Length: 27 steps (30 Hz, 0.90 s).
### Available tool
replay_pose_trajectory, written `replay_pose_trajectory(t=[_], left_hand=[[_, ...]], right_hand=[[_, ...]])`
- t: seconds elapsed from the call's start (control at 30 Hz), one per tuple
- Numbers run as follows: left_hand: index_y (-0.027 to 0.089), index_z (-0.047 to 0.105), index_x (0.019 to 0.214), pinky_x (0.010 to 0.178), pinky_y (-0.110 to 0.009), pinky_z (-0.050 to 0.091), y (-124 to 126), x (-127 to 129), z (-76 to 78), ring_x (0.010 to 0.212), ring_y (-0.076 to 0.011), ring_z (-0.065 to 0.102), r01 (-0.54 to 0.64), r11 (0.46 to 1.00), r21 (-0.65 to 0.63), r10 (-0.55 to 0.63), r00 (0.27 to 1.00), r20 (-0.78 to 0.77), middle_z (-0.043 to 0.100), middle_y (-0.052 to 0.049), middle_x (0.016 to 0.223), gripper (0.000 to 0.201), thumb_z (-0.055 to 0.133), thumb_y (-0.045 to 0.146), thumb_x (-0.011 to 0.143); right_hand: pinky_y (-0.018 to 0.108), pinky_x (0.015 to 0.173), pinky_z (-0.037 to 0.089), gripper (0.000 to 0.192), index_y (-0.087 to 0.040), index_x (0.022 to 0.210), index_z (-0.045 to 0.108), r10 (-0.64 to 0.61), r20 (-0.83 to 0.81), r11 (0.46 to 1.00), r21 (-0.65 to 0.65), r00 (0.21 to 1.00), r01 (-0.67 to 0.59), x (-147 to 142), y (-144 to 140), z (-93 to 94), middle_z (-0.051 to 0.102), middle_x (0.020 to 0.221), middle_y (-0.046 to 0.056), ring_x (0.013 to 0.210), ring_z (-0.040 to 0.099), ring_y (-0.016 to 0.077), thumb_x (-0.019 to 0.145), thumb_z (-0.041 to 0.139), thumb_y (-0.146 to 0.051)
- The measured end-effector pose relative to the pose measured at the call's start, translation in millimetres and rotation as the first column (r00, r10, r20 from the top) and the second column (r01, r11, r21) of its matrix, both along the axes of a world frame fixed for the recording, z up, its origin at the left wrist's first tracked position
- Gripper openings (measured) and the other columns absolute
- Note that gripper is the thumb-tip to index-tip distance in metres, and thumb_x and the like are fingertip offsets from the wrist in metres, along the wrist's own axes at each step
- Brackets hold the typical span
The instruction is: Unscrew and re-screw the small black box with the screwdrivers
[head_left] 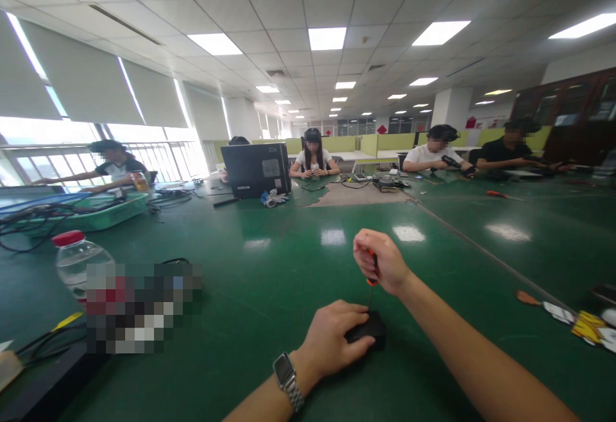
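Observation:
My right hand (380,256) is wrapped round the orange and black handle of a screwdriver (372,274). The screwdriver stands upright, its thin shaft pointing down at a small black box-shaped object (373,330) on the table. The very tip is hidden near the fingers of my other hand. My left hand (337,332), with a watch on the wrist, grips the black object from the left, thumb on the near side and fingers on the far side. What the black object is, I cannot make out.
On the green table (231,345), a bottle with a red cap (79,258) and a blurred patch lie left. Behind them is a green basket (110,211) of cables. A black computer case (255,168) stands farther back. Another screwdriver (500,195) lies far right. Several people sit around.

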<state>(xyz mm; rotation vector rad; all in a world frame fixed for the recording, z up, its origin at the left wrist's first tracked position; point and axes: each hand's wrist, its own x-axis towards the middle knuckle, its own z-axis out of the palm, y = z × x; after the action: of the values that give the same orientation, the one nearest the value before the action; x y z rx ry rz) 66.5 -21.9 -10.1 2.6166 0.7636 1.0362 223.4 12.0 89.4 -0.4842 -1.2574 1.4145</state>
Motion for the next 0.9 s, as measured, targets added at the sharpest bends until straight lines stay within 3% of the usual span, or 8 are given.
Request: replay_pose_trajectory(t=[0.17, 0.37, 0.5, 0.63, 0.8, 0.9], left_hand=[[0.018, 0.069, 0.105, 0.084, -0.034, 0.053, -0.5, -0.4, 2.0, 0.095, -0.0230, 0.065, 0.000, 1.000, -0.005, 0.000, 1.000, -0.008, 0.070, -0.008, 0.110, 0.030, 0.070, 0.030, 0.077], [0.018, 0.069, 0.105, 0.083, -0.034, 0.053, 0.5, -0.1, 1.0, 0.094, -0.0234, 0.065, 0.006, 1.000, -0.018, -0.006, 1.000, -0.008, 0.070, -0.008, 0.109, 0.031, 0.070, 0.032, 0.077], [0.019, 0.069, 0.106, 0.083, -0.035, 0.053, 0.9, -0.2, 0.1, 0.094, -0.0230, 0.065, 0.008, 1.000, -0.017, -0.008, 1.000, 0.005, 0.070, -0.008, 0.109, 0.031, 0.070, 0.032, 0.077], [0.019, 0.069, 0.106, 0.084, -0.034, 0.053, 0.9, -0.2, -0.6, 0.094, -0.0232, 0.065, 0.009, 1.000, -0.023, -0.009, 1.000, 0.026, 0.070, -0.008, 0.109, 0.031, 0.070, 0.033, 0.077], [0.020, 0.069, 0.106, 0.084, -0.034, 0.053, -0.2, -0.1, 0.8, 0.095, -0.0229, 0.065, 0.014, 0.999, -0.041, -0.014, 1.000, 0.021, 0.070, -0.008, 0.109, 0.031, 0.069, 0.033, 0.078], [0.019, 0.069, 0.106, 0.084, -0.034, 0.052, -1.4, 0.0, 1.9, 0.094, -0.0229, 0.065, 0.012, 0.999, -0.045, -0.011, 1.000, 0.026, 0.070, -0.008, 0.109, 0.031, 0.069, 0.033, 0.078]], right_hand=[[0.016, 0.030, 0.019, 0.017, -0.018, 0.069, 0.055, 0.055, -0.011, 0.998, 0.002, 0.998, -0.055, 0.1, 2.1, -1.7, 0.031, 0.041, -0.010, 0.032, 0.025, 0.0050, 0.077, 0.058, -0.034], [0.018, 0.042, 0.034, 0.008, -0.017, 0.074, 0.056, -0.127, 0.215, 0.990, 0.091, 0.968, 0.109, 7.1, 7.6, 1.7, 0.049, 0.052, -0.007, 0.043, 0.043, 0.0069, 0.071, 0.061, -0.023], [0.023, 0.049, 0.043, 0.015, -0.017, 0.073, 0.056, 0.012, 0.243, 1.000, -0.005, 0.970, -0.011, 17.6, 11.6, 1.1, 0.057, 0.056, -0.004, 0.048, 0.052, 0.0106, 0.072, 0.066, -0.029], [0.023, 0.059, 0.045, 0.024, -0.014, 0.067, 0.063, 0.002, 0.285, 1.000, 0.002, 0.958, -0.003, 26.9, 13.1, 2.4, 0.062, 0.067, 0.001, 0.059, 0.056, 0.0106, 0.075, 0.067, -0.036], [0.029, 0.069, 0.048, 0.027, -0.011, 0.084, 0.070, 0.218, 0.316, 0.974, -0.006, 0.923, -0.228, 32.2, 8.4, 7.6, 0.059, 0.062, 0.001, 0.061, 0.056, 0.0129, 0.081, 0.059, -0.036], [0.029, 0.071, 0.048, 0.020, -0.015, 0.091, 0.067, 0.232, 0.258, 0.972, -0.018, 0.938, -0.235, 30.7, 6.1, 8.2, 0.061, 0.071, 0.000, 0.064, 0.057, 0.0124, 0.076, 0.063, -0.027]])
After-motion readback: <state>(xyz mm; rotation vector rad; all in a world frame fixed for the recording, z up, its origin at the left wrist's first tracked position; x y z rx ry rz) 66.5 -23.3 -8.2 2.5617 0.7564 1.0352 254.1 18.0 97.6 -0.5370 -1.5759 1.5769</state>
